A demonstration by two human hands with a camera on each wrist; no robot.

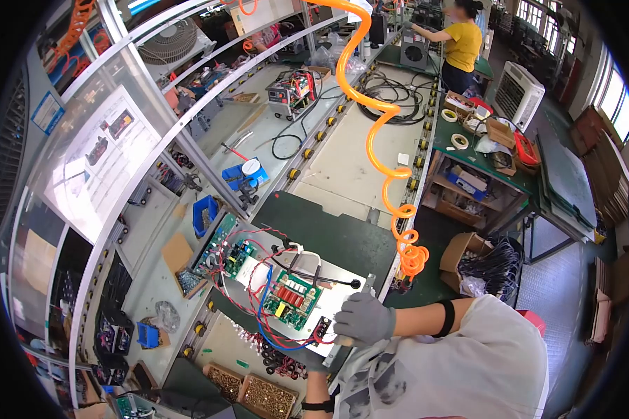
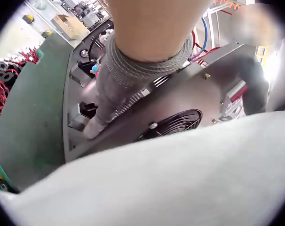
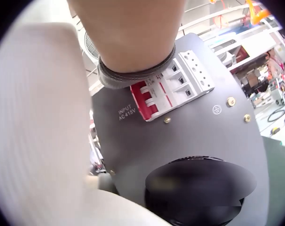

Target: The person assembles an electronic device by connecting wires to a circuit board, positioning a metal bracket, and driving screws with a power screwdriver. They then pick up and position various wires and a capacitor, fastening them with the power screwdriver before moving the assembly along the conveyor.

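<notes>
A partly built electrical unit (image 1: 326,305), with green circuit boards and red and blue wires, lies on a dark green board (image 1: 335,223). At its near end stands a grey end panel (image 3: 133,146) with a red-and-white breaker (image 3: 173,89) and a round fan opening. My gloved right hand (image 1: 362,319) grips the panel's top edge with curled fingers; its fingers are hidden in the right wrist view. My gloved left hand (image 2: 109,94) reaches down beside the panel, fingertips right at a black block (image 2: 78,116) on the unit's base. I cannot tell whether it grips anything.
An orange coiled air hose (image 1: 377,105) hangs over the line. Trays of small brass-coloured parts (image 1: 267,399) stand at the near left, close to black rings with red wires (image 1: 286,364). A person in a yellow top (image 1: 463,43) works at the far end. A cardboard box (image 1: 461,255) sits at right.
</notes>
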